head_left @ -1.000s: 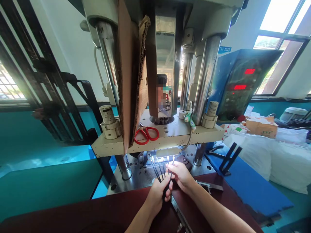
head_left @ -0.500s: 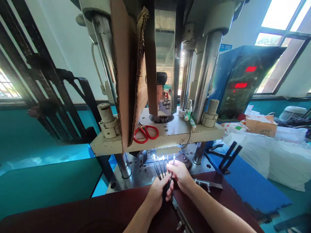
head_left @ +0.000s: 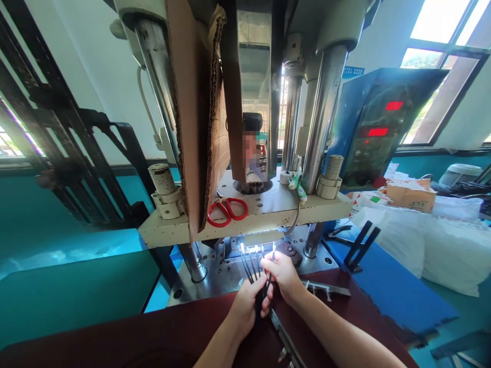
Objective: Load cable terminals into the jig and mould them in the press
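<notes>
My left hand [head_left: 245, 305] is closed round a bunch of several thin black cables [head_left: 250, 265] whose metal tips fan upward toward the lit gap under the press plate [head_left: 264, 212]. My right hand [head_left: 283, 273] pinches the rightmost cable just below its tip. Both hands sit over the steel base plate [head_left: 215, 278], at the far edge of the dark red table [head_left: 115, 337].
Red-handled scissors [head_left: 227, 210] lie on the press plate beside a cardboard sheet [head_left: 195, 112]. Steel columns [head_left: 322, 112] flank the opening. A blue control box [head_left: 378, 122] with red displays stands right, with white bags [head_left: 433, 245], a carton [head_left: 410, 194] and a black bracket [head_left: 360, 245].
Both hands with the cables have shifted slightly forward toward the press gap; the view has tilted a little. The grip is unchanged.
</notes>
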`<state>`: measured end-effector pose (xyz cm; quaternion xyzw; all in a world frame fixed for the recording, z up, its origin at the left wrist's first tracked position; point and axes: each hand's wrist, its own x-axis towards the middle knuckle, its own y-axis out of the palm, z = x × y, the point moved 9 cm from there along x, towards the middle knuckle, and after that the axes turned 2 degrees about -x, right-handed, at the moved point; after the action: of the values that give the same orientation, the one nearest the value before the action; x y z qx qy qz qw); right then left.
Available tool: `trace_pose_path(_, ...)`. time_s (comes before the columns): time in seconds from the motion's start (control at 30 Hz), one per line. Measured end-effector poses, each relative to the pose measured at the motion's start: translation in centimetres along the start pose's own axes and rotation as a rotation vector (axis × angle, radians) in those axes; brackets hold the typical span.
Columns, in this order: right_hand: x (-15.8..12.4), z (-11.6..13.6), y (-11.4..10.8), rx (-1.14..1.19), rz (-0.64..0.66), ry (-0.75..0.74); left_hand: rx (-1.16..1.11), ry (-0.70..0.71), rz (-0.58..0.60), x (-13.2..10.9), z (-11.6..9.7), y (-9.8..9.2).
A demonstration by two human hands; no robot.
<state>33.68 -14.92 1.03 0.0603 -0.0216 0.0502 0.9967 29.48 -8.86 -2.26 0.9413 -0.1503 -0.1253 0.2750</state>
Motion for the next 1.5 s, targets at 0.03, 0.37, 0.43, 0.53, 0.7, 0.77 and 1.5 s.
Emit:
trace_pose_path(0.03, 0.0, 0.1, 0.1, 0.000, 0.014, -0.005, 0.001, -0.001, -0.004, 0.0, -0.1, 0.0)
trace_pose_path(0.37, -0.2, 0.4, 0.8, 0.081, 0.124, 0.026, 0.056, 0.015, 0.003, -0.2, -0.5, 0.4)
trace_pose_path(0.43, -0.1, 0.1, 0.9, 0.104, 0.138, 0.041, 0.065, 0.019, 0.004, -0.3, -0.6, 0.5)
trace_pose_path(0.53, -0.1, -0.1, 0.9, 0.152, 0.145, 0.057, 0.070, 0.023, 0.001, -0.3, -0.7, 0.4)
trace_pose_path(0.7, -0.1, -0.3, 0.9, 0.246, 0.163, 0.079, 0.070, 0.038, -0.017, 0.0, -0.5, 0.1)
trace_pose_path(0.77, -0.1, -0.5, 1.0, 0.294, 0.187, 0.090, 0.071, 0.046, -0.030, 0.1, -0.4, -0.1)
trace_pose_path(1.5, -0.8, 0.0, 1.8, 0.250, 0.194, 0.127, 0.107, -0.008, 0.037, -0.1, 0.3, 0.5)
